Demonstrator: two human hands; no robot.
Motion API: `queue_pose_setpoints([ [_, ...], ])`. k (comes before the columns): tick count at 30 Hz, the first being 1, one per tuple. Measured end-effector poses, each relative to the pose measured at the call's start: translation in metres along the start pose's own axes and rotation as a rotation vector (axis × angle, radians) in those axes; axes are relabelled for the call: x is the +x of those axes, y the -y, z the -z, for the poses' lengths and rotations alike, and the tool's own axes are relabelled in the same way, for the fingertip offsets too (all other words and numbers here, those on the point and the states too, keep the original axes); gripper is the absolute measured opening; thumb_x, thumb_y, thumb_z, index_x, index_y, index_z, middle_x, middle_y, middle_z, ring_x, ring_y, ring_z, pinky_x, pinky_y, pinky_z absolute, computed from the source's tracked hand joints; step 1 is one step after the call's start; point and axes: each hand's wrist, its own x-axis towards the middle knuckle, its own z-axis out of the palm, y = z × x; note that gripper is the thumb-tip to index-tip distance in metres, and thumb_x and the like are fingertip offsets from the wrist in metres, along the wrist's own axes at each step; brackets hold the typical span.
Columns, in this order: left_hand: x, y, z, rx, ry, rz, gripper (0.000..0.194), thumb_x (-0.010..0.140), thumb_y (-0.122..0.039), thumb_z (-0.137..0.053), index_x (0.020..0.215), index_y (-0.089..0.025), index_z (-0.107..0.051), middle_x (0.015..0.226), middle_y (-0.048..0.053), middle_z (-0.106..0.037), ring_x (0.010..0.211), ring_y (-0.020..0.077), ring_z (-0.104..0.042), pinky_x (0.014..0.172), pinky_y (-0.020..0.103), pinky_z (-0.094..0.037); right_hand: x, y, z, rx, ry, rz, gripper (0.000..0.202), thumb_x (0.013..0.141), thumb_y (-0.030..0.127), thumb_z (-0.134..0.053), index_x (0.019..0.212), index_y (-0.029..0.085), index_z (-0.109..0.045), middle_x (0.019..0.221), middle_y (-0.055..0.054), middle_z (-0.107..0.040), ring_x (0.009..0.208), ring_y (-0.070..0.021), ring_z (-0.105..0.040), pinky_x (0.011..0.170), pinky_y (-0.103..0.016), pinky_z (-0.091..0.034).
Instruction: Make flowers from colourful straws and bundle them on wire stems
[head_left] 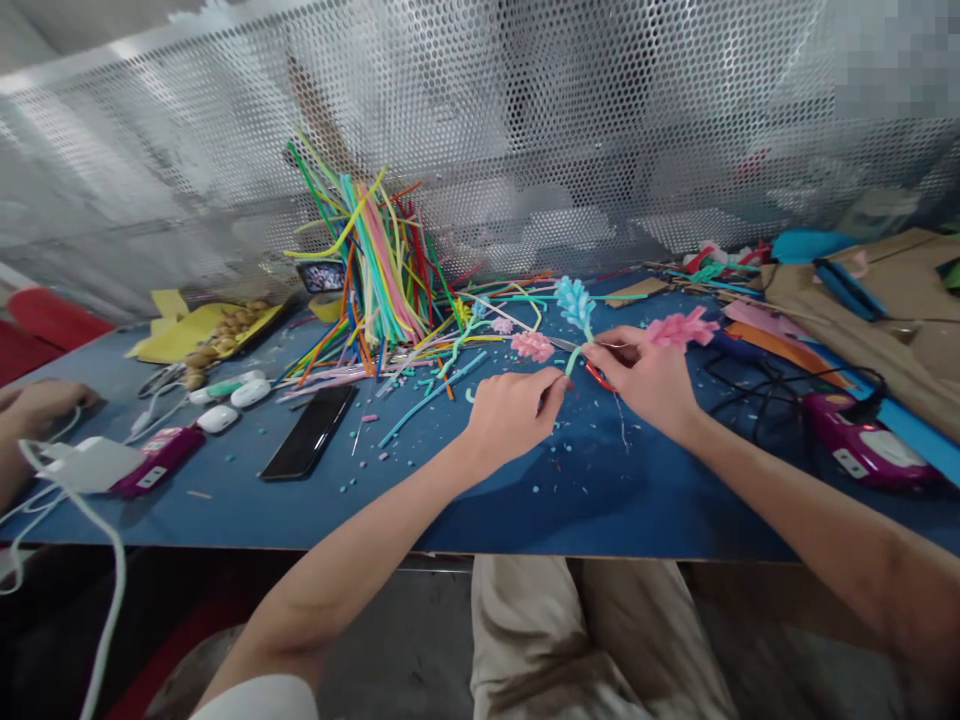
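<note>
My left hand (514,415) pinches the lower end of a pale green pipe-cleaner stem (574,362). At its upper part, my right hand (641,380) grips the same stem with thumb and fingers. A fluffy light blue pipe-cleaner flower (575,303) tops the stem. Beyond my right knuckles shows a pink pipe-cleaner flower (682,328); whether the hand touches it, I cannot tell. Another pink flower (532,346) is just behind my left hand. Scissors with red handles (600,377) lie partly hidden under my right hand.
A bundle of coloured pipe cleaners (375,270) stands at the back, before a perforated metal screen (600,120). A black phone (310,432) lies left. Purple power strips (862,440) sit at both sides, with cables. Another person's hand (49,405) rests far left. Brown cardboard (900,300) lies right.
</note>
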Motion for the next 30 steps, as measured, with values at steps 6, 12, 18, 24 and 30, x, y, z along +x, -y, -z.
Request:
queue_pose_setpoints([
  [6, 0.016, 0.027, -0.008, -0.463, 0.128, -0.112, 0.032, 0.101, -0.032, -0.041, 0.089, -0.018, -0.067, 0.075, 0.002, -0.065, 0.069, 0.0139, -0.056, 0.069, 0.026, -0.040, 0.004, -0.007, 0.004, 0.545, 0.274, -0.189, 0.027, 0.083, 0.043, -0.075, 0.076, 0.018, -0.067, 0.057, 0.005, -0.046, 0.047, -0.0074, -0.035, 0.044, -0.026, -0.028],
  [12, 0.030, 0.049, 0.017, -0.580, 0.248, -0.091, 0.039, 0.102, -0.041, -0.041, 0.078, -0.016, -0.059, 0.074, -0.001, -0.057, 0.069, 0.0116, -0.049, 0.067, 0.024, -0.038, 0.011, -0.010, 0.018, 0.136, 0.458, -0.103, 0.023, 0.083, 0.041, -0.072, 0.080, 0.018, -0.072, 0.062, 0.001, -0.058, 0.053, -0.0099, -0.046, 0.050, -0.027, -0.034],
  [18, 0.028, 0.043, 0.024, -0.320, 0.137, 0.003, 0.042, 0.102, -0.041, -0.043, 0.080, -0.016, -0.070, 0.068, -0.001, -0.060, 0.063, 0.0114, -0.049, 0.065, 0.025, -0.033, 0.011, -0.008, 0.016, -0.322, 0.307, 0.153, 0.016, 0.085, 0.031, -0.065, 0.077, 0.020, -0.073, 0.062, 0.000, -0.065, 0.056, -0.0146, -0.058, 0.061, -0.030, -0.045],
  [24, 0.010, 0.010, 0.012, -0.304, 0.078, 0.018, 0.041, 0.102, -0.041, -0.044, 0.090, -0.021, -0.077, 0.059, -0.002, -0.056, 0.055, 0.0107, -0.045, 0.059, 0.026, -0.027, 0.013, -0.013, 0.014, -0.270, -0.010, 0.135, 0.017, 0.087, 0.032, -0.065, 0.080, 0.019, -0.073, 0.070, -0.004, -0.072, 0.061, -0.0181, -0.066, 0.065, -0.033, -0.051],
  [30, 0.008, 0.011, -0.012, -0.339, 0.216, 0.025, 0.037, 0.101, -0.040, -0.043, 0.101, -0.024, -0.077, 0.062, -0.003, -0.059, 0.055, 0.0108, -0.047, 0.057, 0.025, -0.028, 0.007, -0.013, 0.006, 0.177, -0.087, -0.090, 0.027, 0.085, 0.044, -0.071, 0.083, 0.017, -0.073, 0.068, -0.003, -0.066, 0.059, -0.0155, -0.059, 0.058, -0.031, -0.048],
])
